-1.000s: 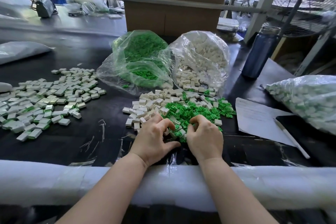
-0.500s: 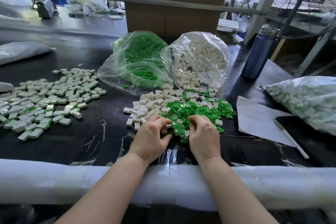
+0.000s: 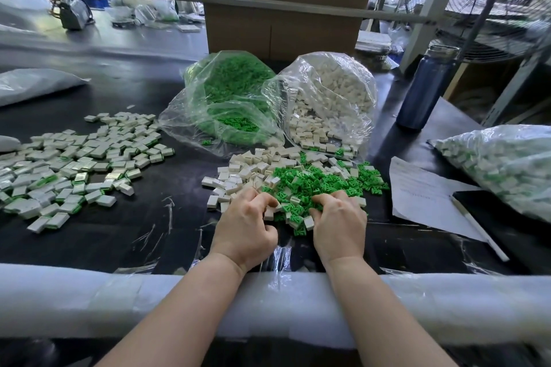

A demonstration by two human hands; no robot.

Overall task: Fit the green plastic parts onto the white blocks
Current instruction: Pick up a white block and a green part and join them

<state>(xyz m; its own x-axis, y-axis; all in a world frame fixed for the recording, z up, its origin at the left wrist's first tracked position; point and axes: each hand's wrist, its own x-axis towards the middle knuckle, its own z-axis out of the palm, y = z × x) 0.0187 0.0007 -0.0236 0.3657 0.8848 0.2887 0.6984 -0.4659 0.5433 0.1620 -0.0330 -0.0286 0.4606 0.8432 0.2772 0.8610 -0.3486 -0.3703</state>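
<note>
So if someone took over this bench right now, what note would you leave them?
Left hand: fingers curled at the near edge of the mixed pile; whether it holds a piece is hidden.
Right hand: fingers dug into the green parts; grip also hidden.
Supplies: green bag and white bag lie open behind the pile.
Done: fitted blocks spread at the left; a full bag at the right.
Left: many loose white blocks and green parts to join.

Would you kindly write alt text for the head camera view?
A person's left hand and right hand dig into a loose pile of green parts and white blocks on a black table. Behind lie two open clear bags; assembled pieces spread at left.
</note>
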